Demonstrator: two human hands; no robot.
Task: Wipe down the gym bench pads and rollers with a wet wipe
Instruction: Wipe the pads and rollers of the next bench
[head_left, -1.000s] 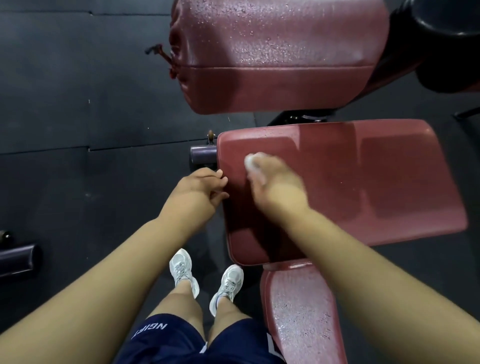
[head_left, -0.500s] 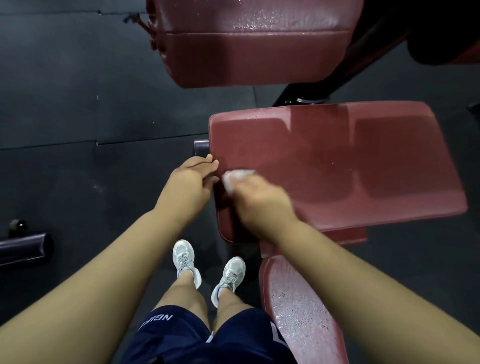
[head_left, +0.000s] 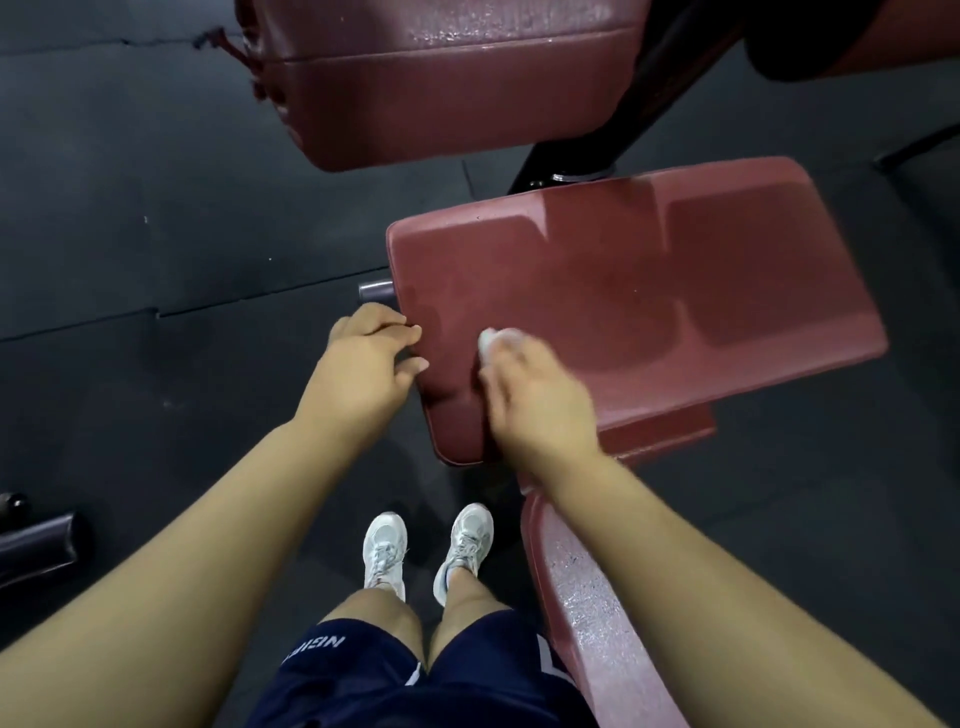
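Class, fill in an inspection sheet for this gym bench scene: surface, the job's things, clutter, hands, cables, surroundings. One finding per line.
Surface: middle pad, red, with darker smeared patches.
Job's things: white wipe bunched on the middle pad near its left end; upper pad and lower pad speckled with droplets.
Clutter: nothing seen.
Hands: right hand presses the wipe onto the pad; left hand holds the pad's left edge.
Cables: nothing seen; a frayed red cord hangs at the upper pad's corner.
Surroundings: dark floor mats, black frame post, a dark roller at far left, white shoes.
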